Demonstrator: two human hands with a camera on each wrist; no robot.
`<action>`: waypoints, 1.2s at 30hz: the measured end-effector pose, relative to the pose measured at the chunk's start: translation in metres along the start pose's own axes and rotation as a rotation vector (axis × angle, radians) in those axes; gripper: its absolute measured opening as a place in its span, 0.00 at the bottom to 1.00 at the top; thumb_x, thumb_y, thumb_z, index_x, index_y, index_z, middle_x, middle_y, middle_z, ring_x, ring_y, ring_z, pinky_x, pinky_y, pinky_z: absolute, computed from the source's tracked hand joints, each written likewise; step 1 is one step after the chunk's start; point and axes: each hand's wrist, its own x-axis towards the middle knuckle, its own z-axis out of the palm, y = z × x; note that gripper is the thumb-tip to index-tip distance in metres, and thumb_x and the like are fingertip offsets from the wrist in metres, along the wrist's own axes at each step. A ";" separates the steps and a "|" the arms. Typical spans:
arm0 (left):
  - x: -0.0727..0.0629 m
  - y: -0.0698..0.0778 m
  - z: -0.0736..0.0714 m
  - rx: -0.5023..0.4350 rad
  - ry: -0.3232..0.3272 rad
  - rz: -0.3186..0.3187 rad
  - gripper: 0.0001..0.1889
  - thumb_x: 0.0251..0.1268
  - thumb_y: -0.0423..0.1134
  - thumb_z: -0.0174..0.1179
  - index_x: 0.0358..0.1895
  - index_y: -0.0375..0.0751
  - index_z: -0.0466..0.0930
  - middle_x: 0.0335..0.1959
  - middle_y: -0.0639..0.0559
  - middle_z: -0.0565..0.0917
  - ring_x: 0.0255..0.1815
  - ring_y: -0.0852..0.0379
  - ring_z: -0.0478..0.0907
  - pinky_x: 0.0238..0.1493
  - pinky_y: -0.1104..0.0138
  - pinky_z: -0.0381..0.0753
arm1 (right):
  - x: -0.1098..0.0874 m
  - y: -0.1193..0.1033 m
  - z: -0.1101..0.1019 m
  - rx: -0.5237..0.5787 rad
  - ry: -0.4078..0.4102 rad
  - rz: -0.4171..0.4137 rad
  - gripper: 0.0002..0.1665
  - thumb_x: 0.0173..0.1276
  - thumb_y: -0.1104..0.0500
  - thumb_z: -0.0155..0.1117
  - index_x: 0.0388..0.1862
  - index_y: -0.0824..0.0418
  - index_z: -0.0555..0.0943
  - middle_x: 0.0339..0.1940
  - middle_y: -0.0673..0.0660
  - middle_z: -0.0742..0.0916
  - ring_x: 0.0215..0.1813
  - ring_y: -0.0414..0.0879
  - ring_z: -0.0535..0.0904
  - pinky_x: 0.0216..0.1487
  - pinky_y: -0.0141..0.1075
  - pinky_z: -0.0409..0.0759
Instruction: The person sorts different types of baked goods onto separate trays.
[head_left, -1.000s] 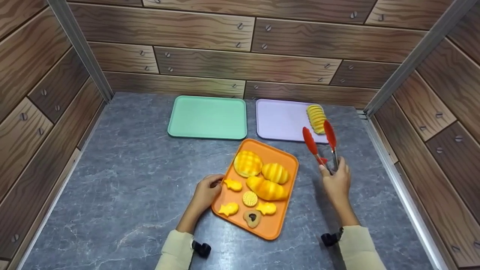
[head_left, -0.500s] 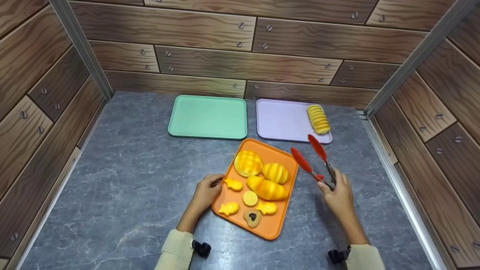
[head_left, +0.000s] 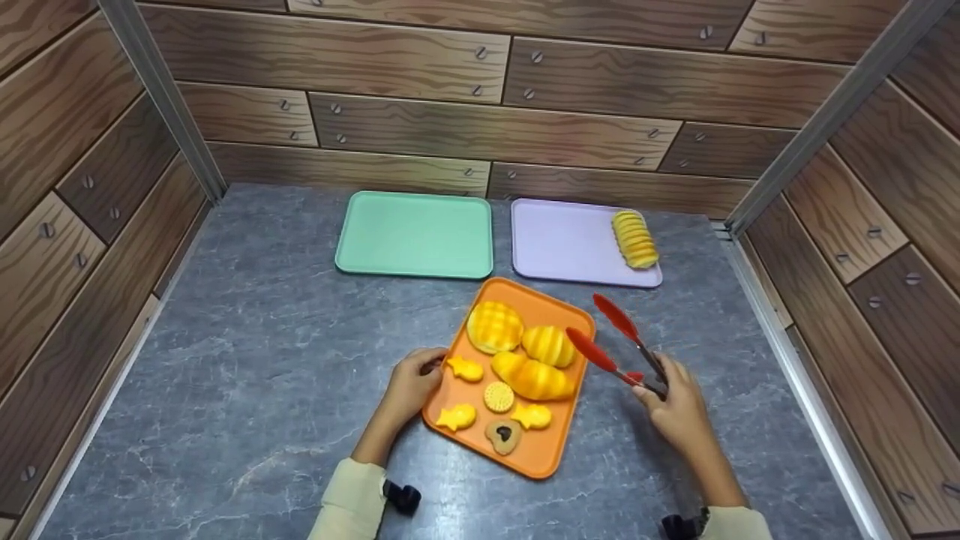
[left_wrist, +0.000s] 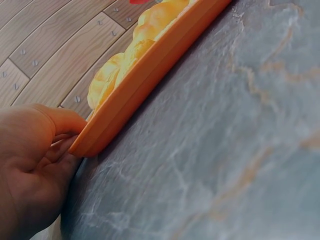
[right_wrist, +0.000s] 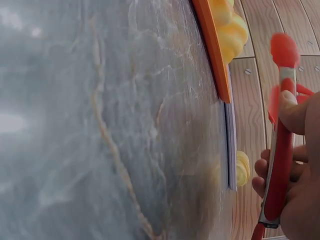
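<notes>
Presently, left hand (head_left: 412, 384): pinches left rim of orange, round-cornered rectangular tray (head_left: 551, 450).
Right hand (head_left: 680, 399): holds red-and-silver metal tongs (head_left: 592, 350), tips apart, at tray's right side.
Yellow ridged oval bread (head_left: 547, 346): on tray, between hands, nearest tongs.

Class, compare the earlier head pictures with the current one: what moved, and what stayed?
The right hand drew the red tongs back and leftward, from the lilac tray toward the orange tray. The left hand still holds the orange tray; the food stayed put.
</notes>
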 end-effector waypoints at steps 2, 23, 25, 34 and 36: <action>0.000 0.000 0.000 0.000 0.000 -0.001 0.17 0.66 0.26 0.57 0.57 0.34 0.84 0.52 0.40 0.84 0.51 0.49 0.80 0.54 0.60 0.80 | 0.000 0.001 0.000 -0.010 -0.034 -0.025 0.40 0.62 0.63 0.73 0.71 0.69 0.69 0.63 0.71 0.77 0.66 0.68 0.70 0.66 0.62 0.65; -0.003 -0.001 0.001 -0.026 0.005 0.006 0.17 0.65 0.25 0.58 0.57 0.33 0.84 0.52 0.39 0.84 0.51 0.48 0.81 0.54 0.62 0.80 | 0.009 -0.007 -0.004 -0.175 -0.212 -0.103 0.37 0.68 0.56 0.68 0.72 0.67 0.70 0.67 0.66 0.78 0.66 0.65 0.73 0.63 0.64 0.70; -0.002 -0.001 0.001 -0.021 0.008 0.009 0.17 0.65 0.25 0.58 0.56 0.33 0.84 0.52 0.39 0.84 0.51 0.48 0.81 0.54 0.62 0.80 | 0.011 -0.008 -0.004 -0.189 -0.216 -0.109 0.37 0.67 0.56 0.69 0.72 0.67 0.71 0.66 0.66 0.78 0.65 0.64 0.74 0.62 0.63 0.71; -0.001 0.000 0.001 -0.026 0.002 0.008 0.17 0.65 0.25 0.57 0.56 0.33 0.84 0.52 0.39 0.84 0.50 0.48 0.81 0.53 0.63 0.81 | 0.013 -0.009 -0.002 -0.205 -0.177 -0.138 0.34 0.65 0.57 0.71 0.69 0.66 0.75 0.62 0.63 0.82 0.61 0.62 0.77 0.59 0.61 0.74; -0.001 0.000 0.001 -0.023 -0.001 0.007 0.18 0.65 0.25 0.57 0.56 0.33 0.84 0.52 0.39 0.84 0.50 0.48 0.81 0.52 0.63 0.81 | 0.013 -0.008 -0.001 -0.204 -0.162 -0.146 0.34 0.65 0.58 0.72 0.68 0.66 0.76 0.61 0.63 0.82 0.61 0.62 0.77 0.59 0.60 0.74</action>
